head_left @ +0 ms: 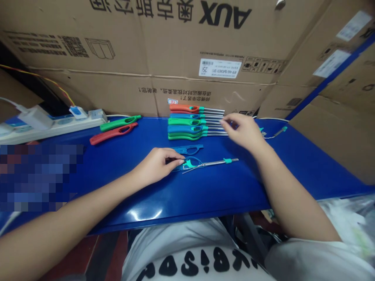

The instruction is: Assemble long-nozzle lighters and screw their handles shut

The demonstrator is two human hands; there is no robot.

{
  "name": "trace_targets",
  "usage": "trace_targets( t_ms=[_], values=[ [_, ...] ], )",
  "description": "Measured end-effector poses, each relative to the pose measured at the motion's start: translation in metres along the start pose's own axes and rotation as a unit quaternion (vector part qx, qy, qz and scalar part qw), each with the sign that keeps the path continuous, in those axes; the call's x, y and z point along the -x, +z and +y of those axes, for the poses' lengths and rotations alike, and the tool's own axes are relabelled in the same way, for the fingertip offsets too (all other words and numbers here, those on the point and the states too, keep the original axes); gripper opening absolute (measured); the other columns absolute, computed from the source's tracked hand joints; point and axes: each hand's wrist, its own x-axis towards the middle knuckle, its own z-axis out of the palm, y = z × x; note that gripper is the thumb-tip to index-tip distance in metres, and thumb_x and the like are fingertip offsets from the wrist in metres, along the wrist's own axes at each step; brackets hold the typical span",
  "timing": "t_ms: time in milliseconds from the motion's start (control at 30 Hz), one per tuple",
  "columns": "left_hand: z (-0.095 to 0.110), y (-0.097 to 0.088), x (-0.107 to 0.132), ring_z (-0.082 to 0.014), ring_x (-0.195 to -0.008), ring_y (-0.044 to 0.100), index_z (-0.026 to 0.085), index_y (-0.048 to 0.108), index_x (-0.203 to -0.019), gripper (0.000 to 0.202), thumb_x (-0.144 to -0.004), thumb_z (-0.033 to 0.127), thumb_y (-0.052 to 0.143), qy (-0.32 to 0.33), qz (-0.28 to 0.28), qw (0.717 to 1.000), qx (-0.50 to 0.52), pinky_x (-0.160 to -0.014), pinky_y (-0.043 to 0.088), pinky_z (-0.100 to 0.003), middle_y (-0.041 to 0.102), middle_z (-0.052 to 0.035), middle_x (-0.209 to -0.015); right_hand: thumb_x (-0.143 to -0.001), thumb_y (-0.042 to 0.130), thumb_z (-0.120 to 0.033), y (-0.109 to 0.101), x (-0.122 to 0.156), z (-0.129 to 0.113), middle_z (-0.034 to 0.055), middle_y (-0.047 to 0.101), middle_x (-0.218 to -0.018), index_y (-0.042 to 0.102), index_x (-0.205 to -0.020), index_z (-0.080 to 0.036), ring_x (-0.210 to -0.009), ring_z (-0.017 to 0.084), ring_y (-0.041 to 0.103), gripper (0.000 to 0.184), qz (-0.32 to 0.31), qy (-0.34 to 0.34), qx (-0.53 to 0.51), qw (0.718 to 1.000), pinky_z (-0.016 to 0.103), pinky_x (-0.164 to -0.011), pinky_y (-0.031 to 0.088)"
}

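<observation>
My left hand (156, 164) rests on the blue table (205, 187), fingers pinched on the handle end of a half-open blue lighter body (187, 162) with a metal tube and teal collar (219, 162) sticking out to the right. A separate blue handle shell (189, 149) lies just behind it. My right hand (243, 130) hovers at the tube ends of a neat row of finished stick lighters (190, 123), orange, blue and green, its fingers curled near the tubes.
A green (120, 123) and a red handle shell (113, 133) lie at the left. A white power strip (52, 127) with plugs runs along the back left. Large cardboard boxes (175, 58) wall the back and right. A small wired part (275, 132) lies at the right.
</observation>
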Motion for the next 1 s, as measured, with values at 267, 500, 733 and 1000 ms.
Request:
trace_targets(
  t_ms=[267,500,733,1000],
  values=[
    [0.001,0.005,0.002,-0.0227,-0.108,0.072,0.017,0.077,-0.115,0.033,-0.100,0.037,0.054,0.072,0.001,0.997,-0.043,-0.096,0.056,-0.034,0.077,-0.0077,-0.115,-0.089,0.063,-0.029,0.000,-0.010,0.100,0.0204,0.064,-0.123,0.076,-0.109,-0.015,-0.116,0.036,0.058,0.028,-0.038,0.331,0.201,0.921,0.045,-0.093,0.048],
    [0.012,-0.002,0.010,-0.0291,-0.123,0.064,0.014,0.066,-0.136,0.050,-0.087,0.025,0.061,0.119,-0.055,0.981,-0.143,-0.108,0.051,-0.043,0.070,-0.0130,-0.130,-0.086,0.070,-0.038,0.012,-0.008,0.122,0.0194,0.055,-0.126,0.076,-0.097,-0.017,-0.124,0.038,0.047,0.025,-0.018,0.424,0.168,0.890,0.053,-0.100,0.042],
    [0.012,-0.008,0.012,-0.0302,-0.123,0.062,0.015,0.060,-0.142,0.055,-0.088,0.024,0.057,0.113,-0.084,0.968,-0.210,-0.106,0.052,-0.045,0.066,-0.0131,-0.133,-0.078,0.072,-0.024,0.011,-0.007,0.131,0.0178,0.058,-0.115,0.067,-0.071,-0.014,-0.123,0.039,0.049,0.013,0.019,0.420,0.138,0.897,0.057,-0.102,0.041],
    [0.018,-0.011,0.011,-0.0309,-0.116,0.064,0.017,0.066,-0.134,0.053,-0.081,0.020,0.060,0.105,-0.053,0.965,-0.235,-0.102,0.052,-0.047,0.071,-0.0111,-0.124,-0.085,0.063,-0.031,0.004,-0.019,0.098,0.0101,0.065,-0.099,0.061,-0.085,-0.018,-0.097,0.025,0.062,0.013,0.108,0.307,0.035,0.945,0.041,-0.091,0.050]
  ],
)
